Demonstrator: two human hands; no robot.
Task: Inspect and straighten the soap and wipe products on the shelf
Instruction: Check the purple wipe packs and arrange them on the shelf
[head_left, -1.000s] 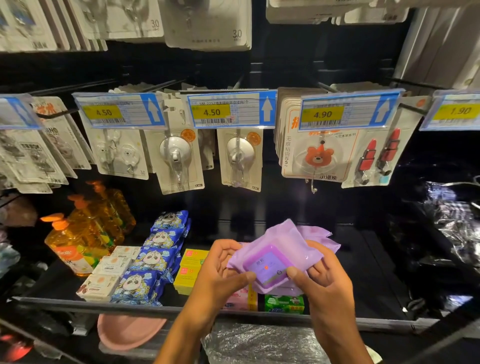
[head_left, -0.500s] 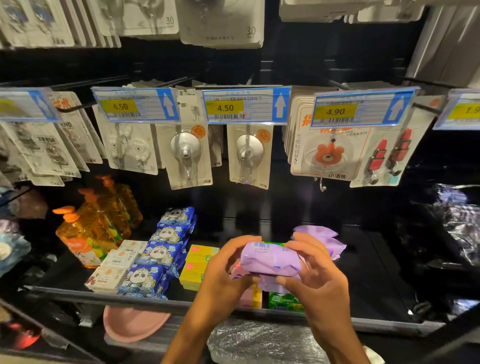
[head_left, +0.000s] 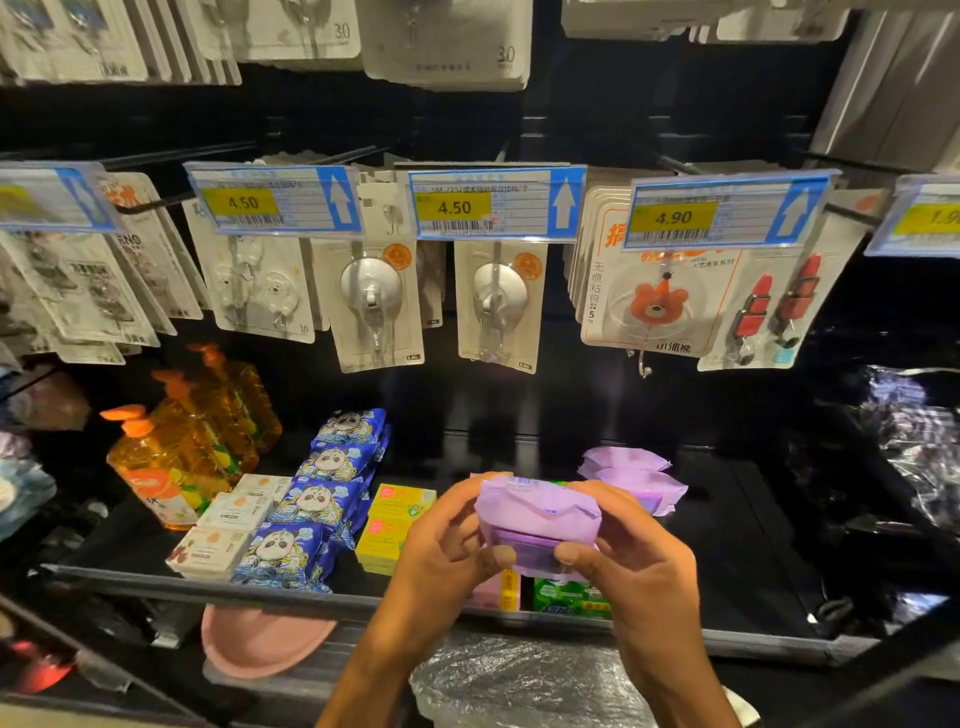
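The black shelf (head_left: 311, 597) runs wide under your fingers, and the row of carded hooks (head_left: 374, 306) hangs well above them, behind the blue price tags (head_left: 493, 205). Far left of your fingers stand the orange pump bottles (head_left: 192, 447). Nearer, still to their left, the blue panda wipe packs (head_left: 322, 499) lie in a file from front to back. Your left hand (head_left: 441, 551) and right hand (head_left: 639, 566) meet over the front of the shelf, both clamped on one purple wipe pack (head_left: 540, 514) – fingers curled over its top edge, thumbs pressed to its near face, the pack held clear of the shelf. Just beyond your right fingers lie two more purple packs (head_left: 634, 473), stacked. Just left of your left fingers sit the yellow boxes (head_left: 395, 525), and farther left, past the panda packs, the white soap boxes (head_left: 234, 525). Below your thumbs a green pack (head_left: 566, 597) and a pink box (head_left: 493, 592) rest at the shelf's front – both partly hidden by your hands.
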